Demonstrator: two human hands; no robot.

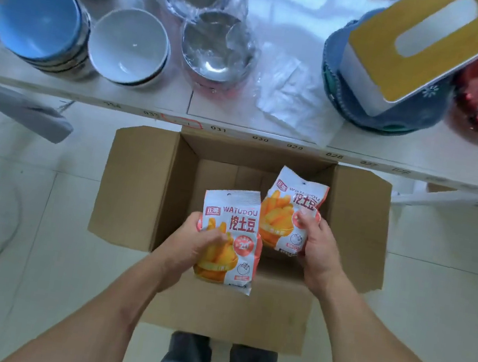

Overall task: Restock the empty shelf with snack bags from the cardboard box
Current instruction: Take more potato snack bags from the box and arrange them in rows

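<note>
Head view, largest first: cardboard box (134,187) on the floor below the shelf edge (268,140), flaps splayed for easy reach. Above its opening, two snack bags, one per hand, likely to halve the trips. Left bag (231,235) upright, pinched at its lower left by left hand (200,244). Right bag (290,211) tilted, gripped along its right edge by right hand (316,243).

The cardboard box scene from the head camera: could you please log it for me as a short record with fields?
box: cardboard box on the floor, flaps open
left hand: left hand grips a snack bag above the box
right hand: right hand grips a second snack bag
bag print: WATUDOU, orange fries
shelf above: shelf holds a blue bowl, a white bowl and metal bowls
</note>
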